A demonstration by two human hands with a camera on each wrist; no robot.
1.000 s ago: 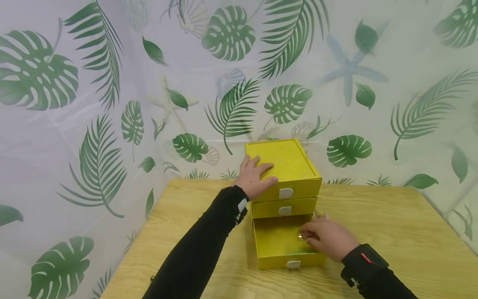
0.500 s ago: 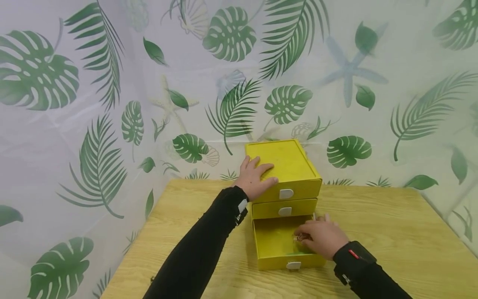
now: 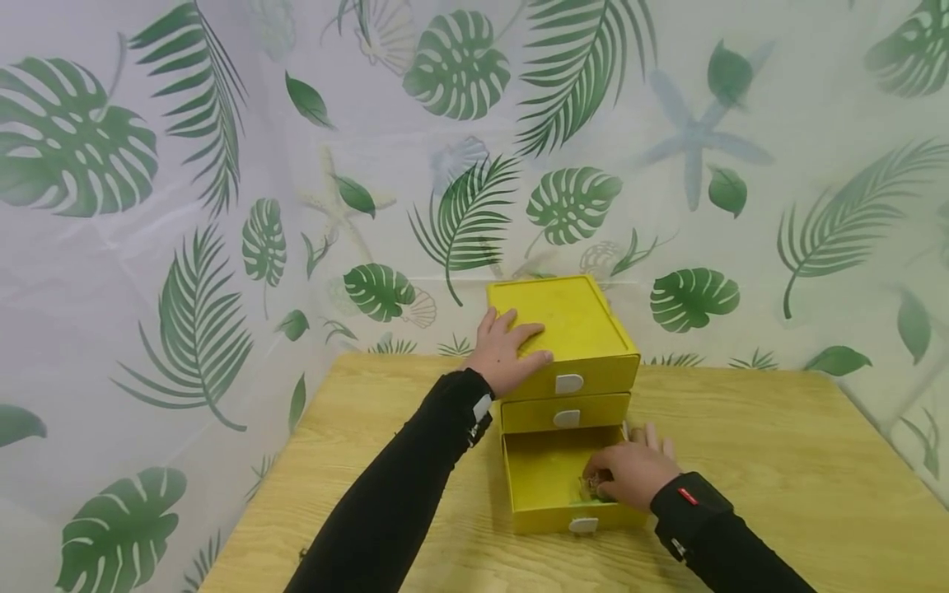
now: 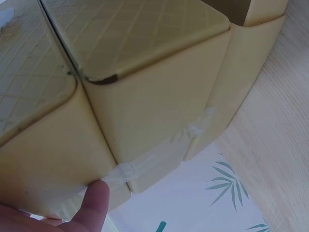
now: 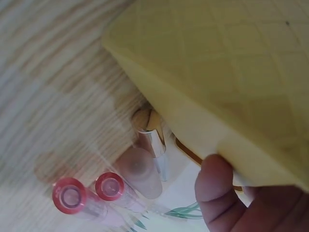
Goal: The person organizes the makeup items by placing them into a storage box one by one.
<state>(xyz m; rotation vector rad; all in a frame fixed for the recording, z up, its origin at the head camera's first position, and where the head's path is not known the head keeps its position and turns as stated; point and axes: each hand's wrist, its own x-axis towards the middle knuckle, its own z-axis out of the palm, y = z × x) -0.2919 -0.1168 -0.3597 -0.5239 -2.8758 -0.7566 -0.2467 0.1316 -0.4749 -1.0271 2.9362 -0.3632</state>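
A yellow drawer unit (image 3: 558,317) stands on the table, its bottom drawer (image 3: 544,520) pulled out. My left hand (image 3: 504,354) rests over the unit's top left edge with fingers spread; in the left wrist view a fingertip (image 4: 99,191) touches the side near clear tape. My right hand (image 3: 630,473) reaches over the right wall into the bottom drawer, its fingers round a small shiny reddish-brown thing (image 3: 591,486), mostly hidden, whose kind I cannot tell. A greenish patch shows under it. In the right wrist view the thumb (image 5: 215,179) lies by the drawer's wall.
Beside the drawer in the right wrist view stand small cosmetic-like tubes: two with red-pink rings (image 5: 70,195), a frosted pink one (image 5: 140,171) and one with a metallic band (image 5: 152,142). The upper drawers (image 3: 534,413) are closed. A leaf-patterned sheet (image 3: 460,206) hangs behind the table (image 3: 749,461).
My right hand has moved left and slightly down in the bottom drawer, taking the small shiny thing with it. My left hand has stayed in place on the unit.
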